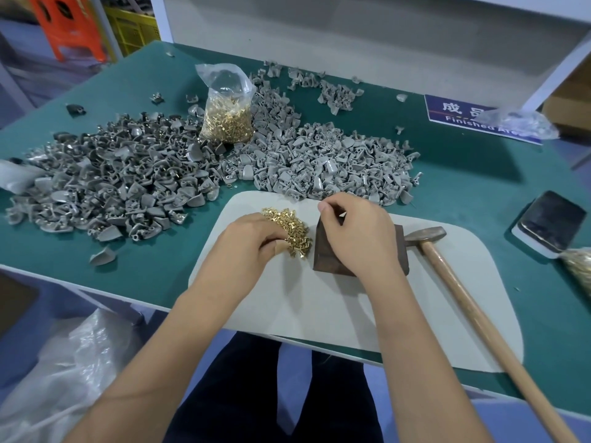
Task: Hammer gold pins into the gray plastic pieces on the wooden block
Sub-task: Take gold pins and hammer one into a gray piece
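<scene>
Left hand (252, 239) digs curled fingers into loose gold pins (292, 230), just left of wooden block (323, 254). Right hand (358, 235) covers block top, curled; held part hidden, we cannot tell. Hammer (425, 235) idle just right, handle running near-right; we judge right hand nearer.

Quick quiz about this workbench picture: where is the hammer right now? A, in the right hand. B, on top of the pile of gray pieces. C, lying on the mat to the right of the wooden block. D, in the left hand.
C: the hammer lies untouched on the mat, its head beside the wooden block, while the right hand rests over the block and the left hand is at the loose gold pins.
</scene>
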`<state>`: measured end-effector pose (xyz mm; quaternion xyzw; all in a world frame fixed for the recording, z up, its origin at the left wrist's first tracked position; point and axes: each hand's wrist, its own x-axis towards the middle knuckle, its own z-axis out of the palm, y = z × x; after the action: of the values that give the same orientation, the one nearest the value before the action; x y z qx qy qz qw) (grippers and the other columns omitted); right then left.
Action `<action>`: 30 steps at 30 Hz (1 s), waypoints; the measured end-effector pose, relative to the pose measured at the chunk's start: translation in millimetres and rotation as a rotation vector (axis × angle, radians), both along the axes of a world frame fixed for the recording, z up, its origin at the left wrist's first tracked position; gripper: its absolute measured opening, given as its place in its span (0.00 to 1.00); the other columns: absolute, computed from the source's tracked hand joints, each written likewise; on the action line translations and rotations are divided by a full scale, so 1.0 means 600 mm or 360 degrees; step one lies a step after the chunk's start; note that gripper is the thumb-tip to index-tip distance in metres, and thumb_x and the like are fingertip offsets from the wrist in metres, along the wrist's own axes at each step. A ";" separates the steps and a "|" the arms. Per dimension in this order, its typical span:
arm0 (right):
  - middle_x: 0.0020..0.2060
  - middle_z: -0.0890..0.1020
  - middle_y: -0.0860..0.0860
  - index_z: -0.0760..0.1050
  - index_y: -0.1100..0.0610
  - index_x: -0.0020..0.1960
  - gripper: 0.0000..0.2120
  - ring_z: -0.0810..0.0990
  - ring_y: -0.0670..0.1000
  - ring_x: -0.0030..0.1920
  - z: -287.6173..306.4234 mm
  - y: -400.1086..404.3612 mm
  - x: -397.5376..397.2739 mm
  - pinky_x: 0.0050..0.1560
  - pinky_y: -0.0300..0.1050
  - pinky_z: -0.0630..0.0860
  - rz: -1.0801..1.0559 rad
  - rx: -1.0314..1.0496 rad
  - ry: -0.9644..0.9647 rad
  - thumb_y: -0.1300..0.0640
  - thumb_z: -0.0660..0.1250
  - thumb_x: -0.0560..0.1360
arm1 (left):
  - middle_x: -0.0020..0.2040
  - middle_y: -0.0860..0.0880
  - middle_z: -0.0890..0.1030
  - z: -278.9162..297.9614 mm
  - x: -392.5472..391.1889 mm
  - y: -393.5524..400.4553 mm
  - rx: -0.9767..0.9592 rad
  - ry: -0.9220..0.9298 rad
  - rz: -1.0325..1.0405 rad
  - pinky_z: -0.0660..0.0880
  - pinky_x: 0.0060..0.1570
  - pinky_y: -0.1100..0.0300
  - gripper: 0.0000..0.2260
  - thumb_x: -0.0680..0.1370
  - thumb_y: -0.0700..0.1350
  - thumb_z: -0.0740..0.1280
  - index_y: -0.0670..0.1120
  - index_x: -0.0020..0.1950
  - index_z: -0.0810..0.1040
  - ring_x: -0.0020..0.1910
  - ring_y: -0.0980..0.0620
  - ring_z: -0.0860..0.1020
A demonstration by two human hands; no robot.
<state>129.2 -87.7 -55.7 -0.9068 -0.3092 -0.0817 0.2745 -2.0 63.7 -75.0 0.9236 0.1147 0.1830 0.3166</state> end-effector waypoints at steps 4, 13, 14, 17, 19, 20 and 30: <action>0.41 0.84 0.42 0.81 0.46 0.48 0.09 0.79 0.50 0.42 0.003 -0.001 -0.001 0.42 0.47 0.73 0.0010 -0.0009 -0.0002 0.47 0.62 0.81 | 0.42 0.55 0.78 -0.004 0.002 -0.002 0.0025 -0.0017 0.0023 0.73 0.48 0.55 0.01 0.77 0.43 0.73 0.48 0.47 0.84 0.45 0.54 0.74; 0.43 0.83 0.33 0.81 0.41 0.47 0.06 0.79 0.39 0.45 0.010 -0.010 0.010 0.44 0.42 0.75 0.0008 0.0338 0.0409 0.44 0.66 0.79 | 0.37 0.58 0.80 0.020 0.025 -0.004 -0.0126 -0.0136 0.0152 0.72 0.41 0.61 0.02 0.75 0.50 0.75 0.53 0.44 0.84 0.41 0.60 0.75; 0.43 0.83 0.33 0.82 0.41 0.48 0.06 0.79 0.40 0.45 0.011 -0.011 0.010 0.46 0.43 0.76 0.0014 0.0370 0.0433 0.44 0.66 0.79 | 0.37 0.58 0.80 0.021 0.027 -0.003 -0.0130 -0.0086 0.0177 0.71 0.39 0.63 0.03 0.75 0.51 0.75 0.54 0.44 0.84 0.41 0.61 0.75; 0.43 0.83 0.34 0.82 0.41 0.48 0.07 0.79 0.41 0.44 0.012 -0.012 0.009 0.48 0.44 0.77 0.0016 0.0375 0.0428 0.44 0.65 0.79 | 0.38 0.60 0.80 0.021 0.028 -0.004 -0.0024 0.0036 0.0282 0.66 0.35 0.68 0.07 0.74 0.56 0.75 0.55 0.42 0.82 0.39 0.63 0.74; 0.42 0.83 0.35 0.81 0.41 0.48 0.07 0.79 0.41 0.44 0.012 -0.012 0.009 0.47 0.43 0.77 0.0011 0.0361 0.0409 0.44 0.65 0.80 | 0.37 0.60 0.77 0.022 0.025 -0.007 0.0052 0.0021 0.0312 0.65 0.36 0.69 0.09 0.73 0.57 0.75 0.55 0.40 0.80 0.41 0.59 0.72; 0.42 0.83 0.36 0.81 0.41 0.48 0.07 0.79 0.41 0.43 0.012 -0.012 0.009 0.47 0.43 0.77 0.0009 0.0358 0.0405 0.44 0.65 0.80 | 0.37 0.60 0.76 0.023 0.024 -0.008 0.0065 0.0007 0.0319 0.66 0.37 0.68 0.10 0.73 0.58 0.75 0.55 0.39 0.79 0.42 0.58 0.71; 0.42 0.84 0.38 0.84 0.46 0.50 0.07 0.81 0.41 0.47 0.010 -0.013 0.011 0.50 0.48 0.79 0.0075 0.0559 0.0497 0.47 0.67 0.80 | 0.35 0.58 0.76 0.030 0.027 -0.013 0.0025 0.0020 0.0393 0.64 0.32 0.63 0.12 0.70 0.63 0.74 0.57 0.37 0.80 0.36 0.62 0.73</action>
<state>136.0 -95.8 -49.8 -0.8393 -0.2652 0.0136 0.4744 13.9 56.0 -57.0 0.9061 0.2281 0.2157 0.2837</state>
